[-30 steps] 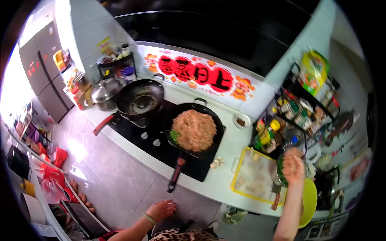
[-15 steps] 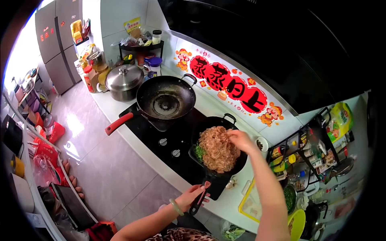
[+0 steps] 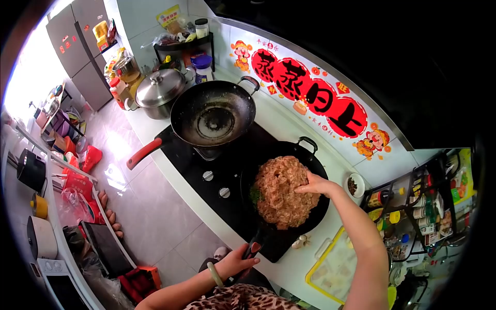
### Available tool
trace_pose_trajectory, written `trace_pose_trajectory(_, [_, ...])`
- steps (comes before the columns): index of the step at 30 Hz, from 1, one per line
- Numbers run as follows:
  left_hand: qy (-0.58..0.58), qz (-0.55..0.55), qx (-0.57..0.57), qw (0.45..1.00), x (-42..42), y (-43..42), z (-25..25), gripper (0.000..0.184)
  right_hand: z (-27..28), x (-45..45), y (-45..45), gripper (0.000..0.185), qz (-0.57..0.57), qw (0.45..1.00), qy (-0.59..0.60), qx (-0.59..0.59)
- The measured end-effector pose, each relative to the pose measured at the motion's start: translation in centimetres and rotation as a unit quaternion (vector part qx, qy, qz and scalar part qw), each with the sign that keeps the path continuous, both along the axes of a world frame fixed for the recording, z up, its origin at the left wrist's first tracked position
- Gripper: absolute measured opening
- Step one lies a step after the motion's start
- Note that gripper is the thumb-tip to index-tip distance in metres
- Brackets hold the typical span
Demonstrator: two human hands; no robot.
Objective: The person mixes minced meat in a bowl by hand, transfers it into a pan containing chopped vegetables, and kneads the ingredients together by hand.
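A large mound of minced meat [image 3: 284, 194] fills much of the black pan [image 3: 321, 209] on the right side of the stove. Green chopped herbs [image 3: 254, 194] show at its left edge. My right hand [image 3: 315, 184] touches the right side of the mound, its fingers partly bent against the meat; some fingertips are hidden, and whether meat is gripped is unclear. Around the pan handle [image 3: 254, 248], near the counter's front edge, my left hand [image 3: 237, 262] is closed, with a pale bangle on the wrist.
An empty wok [image 3: 214, 116] with a red handle sits on the left burner, beside a lidded steel pot [image 3: 160, 88]. To the right are a small bowl [image 3: 355, 184], garlic [image 3: 299, 242], a yellow-rimmed board [image 3: 336, 266] and a rack of bottles [image 3: 423, 206].
My right hand went from the bowl at the right to the meat in the pan and stays against it. My left hand, earlier free, took hold of the pan handle. The view has shifted.
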State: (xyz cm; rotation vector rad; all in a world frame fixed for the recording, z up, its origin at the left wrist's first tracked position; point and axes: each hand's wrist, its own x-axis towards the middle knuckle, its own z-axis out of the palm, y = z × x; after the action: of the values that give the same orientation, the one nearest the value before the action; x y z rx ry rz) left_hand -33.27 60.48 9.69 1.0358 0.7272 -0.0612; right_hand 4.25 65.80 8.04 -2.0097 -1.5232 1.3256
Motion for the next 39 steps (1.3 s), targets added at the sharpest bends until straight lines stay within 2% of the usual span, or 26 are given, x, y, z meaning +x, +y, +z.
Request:
trace_pose_trajectory(1, [-0.016, 0.013, 0.003, 1.0, 0.2, 0.0, 0.1, 0.032, 0.2, -0.3, 0.1, 0.079, 0.001, 1.0, 0.0, -0.002])
trace_pose_trajectory(3, [-0.022, 0.019, 0.001, 1.0, 0.4, 0.1, 0.4, 0.032, 0.9, -1.0, 0.6, 0.081, 0.035, 0.995, 0.08, -0.042])
trace_pose_trajectory(4, [-0.025, 0.02, -0.002, 0.999, 0.3, 0.1, 0.6, 0.032, 0.3, -1.3, 0.4, 0.075, 0.062, 0.996, 0.056, 0.042])
trace_pose_trajectory(5, [-0.027, 0.014, -0.004, 1.0, 0.3, 0.1, 0.9, 0.032, 0.2, -1.5, -0.1, 0.075, 0.056, 0.996, 0.054, 0.041])
trace_pose_trajectory(8, [-0.02, 0.022, -0.003, 1.0, 0.7, 0.1, 1.6, 0.031, 4.4, -6.0, -1.3, 0.059, 0.0, 0.986, -0.156, -0.052])
trace_pose_trajectory(9, [-0.017, 0.025, -0.007, 1.0, 0.7, 0.1, 1.6, 0.032, 5.6, -7.8, -1.9, 0.052, 0.022, 0.975, -0.22, -0.019])
trace_pose_trajectory(11, [-0.019, 0.029, -0.01, 0.999, 0.7, 0.3, 1.3, 0.032, 5.1, -9.6, -2.9, 0.043, 0.055, 0.954, -0.295, 0.012])
trace_pose_trajectory(12, [-0.028, 0.028, -0.031, 0.999, 0.6, 0.2, 1.0, 0.032, 6.2, -9.9, -3.2, 0.036, 0.075, 0.952, -0.296, 0.011])
trace_pose_trajectory(13, [-0.036, 0.029, -0.053, 0.998, 0.4, 0.1, 0.7, 0.034, 6.3, -9.2, -2.9, 0.036, 0.078, 0.951, -0.298, 0.007])
trace_pose_trajectory(15, [-0.042, 0.031, -0.056, 0.997, 0.3, -0.1, 0.2, 0.032, 6.5, -6.0, -2.2, 0.031, 0.097, 0.969, -0.217, 0.07])
trace_pose_trajectory(16, [-0.047, 0.03, -0.051, 0.997, 0.2, -0.2, 0.1, 0.031, 5.2, -3.9, -1.7, 0.026, 0.096, 0.958, -0.197, 0.184])
trace_pose_trajectory(17, [-0.044, 0.036, -0.056, 0.997, 0.1, -0.2, 0.0, 0.031, 3.6, -1.6, -0.1, 0.026, 0.095, 0.967, -0.2, 0.124])
trace_pose_trajectory(18, [-0.043, 0.03, -0.054, 0.997, 0.1, -0.2, 0.0, 0.031, 4.4, -1.4, 0.6, 0.028, 0.025, 0.977, -0.189, 0.095])
trace_pose_trajectory(20, [-0.035, 0.031, -0.058, 0.997, 0.2, -0.4, 0.0, 0.03, 1.3, 1.5, 1.9, 0.049, -0.04, 0.995, -0.087, -0.022])
trace_pose_trajectory(22, [-0.029, 0.019, -0.058, 0.998, 0.1, -0.3, 0.3, 0.033, -2.3, 3.7, 2.8, 0.073, -0.099, 0.981, 0.046, -0.162])
trace_pose_trajectory(26, [-0.039, 0.041, -0.041, 0.998, 0.3, -0.4, 1.0, 0.033, -5.8, 4.9, 4.1, 0.075, -0.117, 0.946, 0.16, -0.255])
trace_pose_trajectory(28, [-0.039, 0.043, -0.039, 0.998, 0.2, -0.7, 0.4, 0.033, -1.4, 1.0, 4.5, 0.075, -0.092, 0.936, 0.145, -0.307])
trace_pose_trajectory(29, [-0.038, 0.043, -0.041, 0.998, 0.3, -0.7, 0.1, 0.033, -1.5, 0.1, 4.4, 0.069, -0.125, 0.935, 0.172, -0.284])
trace_pose_trajectory(32, [-0.03, 0.02, -0.025, 0.999, 0.1, -0.4, -0.2, 0.032, 1.6, -2.0, 3.7, 0.067, -0.126, 0.942, 0.164, -0.263])
trace_pose_trajectory(34, [-0.02, -0.002, -0.019, 1.0, 0.1, -0.3, 0.1, 0.032, 2.2, -1.7, 3.0, 0.062, -0.035, 0.941, 0.258, -0.217])
trace_pose_trajectory(35, [-0.022, -0.01, -0.018, 1.0, 0.1, -0.4, 0.0, 0.032, 2.7, -2.0, 2.3, 0.062, -0.042, 0.942, 0.256, -0.214])
trace_pose_trajectory(37, [-0.02, 0.006, 0.005, 1.0, 0.2, -0.4, -0.3, 0.032, 4.4, -3.8, 1.2, 0.056, -0.051, 0.967, 0.241, -0.067])
trace_pose_trajectory(38, [-0.023, 0.0, 0.007, 1.0, 0.1, -0.3, -0.1, 0.032, 4.4, -4.0, 0.8, 0.054, -0.02, 0.99, 0.14, -0.01])
trace_pose_trajectory(39, [-0.032, 0.003, -0.004, 0.999, 0.2, -0.1, 0.1, 0.032, 4.5, -4.4, 0.3, 0.054, -0.024, 0.99, 0.136, -0.008])
